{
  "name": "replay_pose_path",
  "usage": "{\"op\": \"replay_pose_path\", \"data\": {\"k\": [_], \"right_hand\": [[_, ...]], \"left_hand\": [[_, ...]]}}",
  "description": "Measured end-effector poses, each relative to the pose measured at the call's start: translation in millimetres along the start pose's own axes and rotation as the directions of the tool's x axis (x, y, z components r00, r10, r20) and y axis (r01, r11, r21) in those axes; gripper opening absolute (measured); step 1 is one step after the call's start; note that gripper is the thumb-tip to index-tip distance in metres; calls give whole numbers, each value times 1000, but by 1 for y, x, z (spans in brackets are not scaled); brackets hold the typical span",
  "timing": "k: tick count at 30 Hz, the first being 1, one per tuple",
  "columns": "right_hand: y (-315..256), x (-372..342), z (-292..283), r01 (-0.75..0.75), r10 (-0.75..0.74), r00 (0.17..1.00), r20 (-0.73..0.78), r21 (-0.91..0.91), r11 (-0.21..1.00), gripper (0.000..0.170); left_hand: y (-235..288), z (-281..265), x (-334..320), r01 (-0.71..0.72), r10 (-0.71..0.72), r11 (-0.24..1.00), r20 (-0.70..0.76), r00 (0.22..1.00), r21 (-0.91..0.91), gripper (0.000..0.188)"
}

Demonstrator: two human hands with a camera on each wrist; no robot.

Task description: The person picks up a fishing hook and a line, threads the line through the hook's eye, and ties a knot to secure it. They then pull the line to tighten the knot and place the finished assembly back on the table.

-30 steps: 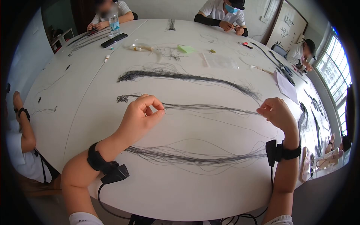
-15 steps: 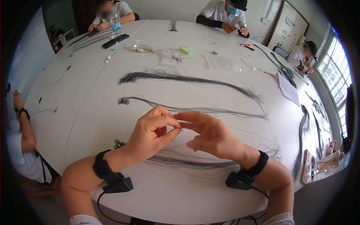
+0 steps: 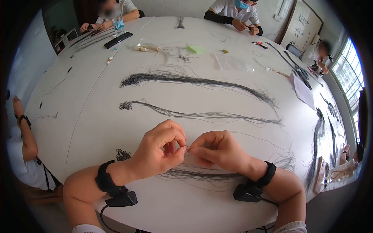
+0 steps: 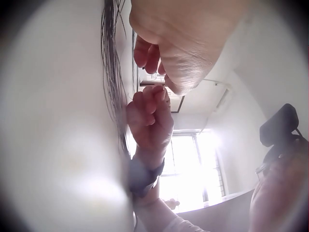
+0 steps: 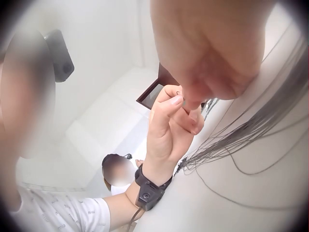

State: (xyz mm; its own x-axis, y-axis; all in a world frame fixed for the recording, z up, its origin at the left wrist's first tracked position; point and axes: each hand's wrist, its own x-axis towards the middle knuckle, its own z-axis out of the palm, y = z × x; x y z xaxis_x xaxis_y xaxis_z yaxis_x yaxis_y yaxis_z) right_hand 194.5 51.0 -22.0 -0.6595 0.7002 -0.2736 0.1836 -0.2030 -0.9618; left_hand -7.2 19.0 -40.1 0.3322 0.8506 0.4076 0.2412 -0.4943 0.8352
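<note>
A white tabletop [image 3: 233, 209] stretches away from us in the head view, with a far bundle [image 3: 194, 80] and a middle bundle [image 3: 194, 115] of dark strands laid across it. Both forearms angle inward from the sides, strapped at the wrists, and the hands meet above a near bundle [image 3: 202, 176]. We see the left hand [image 3: 157, 149] with its fingers arched over and its thumb meeting the forefinger, pinching a fine dark strand [image 3: 186, 146]. The right hand [image 3: 221, 152] comes in from the other side, thumb and forefinger closed on the same strand; the fingertips of the two hands are just beside each other.

In the left wrist view, we find the right hand with its other fingers curled into the palm, beyond the large, close left hand.

In the right wrist view, the right hand looms at the top. Past it, we make out the strand's tiny hooked end at the left hand's thumb and forefinger.
</note>
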Motion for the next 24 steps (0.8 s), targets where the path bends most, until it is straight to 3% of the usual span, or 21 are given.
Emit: {"op": "replay_pose_path", "data": {"k": [5,16,18,24], "right_hand": [[-4,-3,1,-2,2,1000,4,-40,999,15],[0,0,-1,38,-34,997,-73,58,998,13],[1,-1,-4,27,-26,999,-25,69,997,20],[-1,-1,-5,15,-18,1000,21,119,993,20]], "left_hand": [[3,-1,0,25,-30,998,81,996,65,12],[-1,0,-1,-139,154,973,-73,985,184,19],[0,-1,-1,-148,164,969,-69,984,199,20],[0,0,0,-179,196,957,-56,979,226,21]]}}
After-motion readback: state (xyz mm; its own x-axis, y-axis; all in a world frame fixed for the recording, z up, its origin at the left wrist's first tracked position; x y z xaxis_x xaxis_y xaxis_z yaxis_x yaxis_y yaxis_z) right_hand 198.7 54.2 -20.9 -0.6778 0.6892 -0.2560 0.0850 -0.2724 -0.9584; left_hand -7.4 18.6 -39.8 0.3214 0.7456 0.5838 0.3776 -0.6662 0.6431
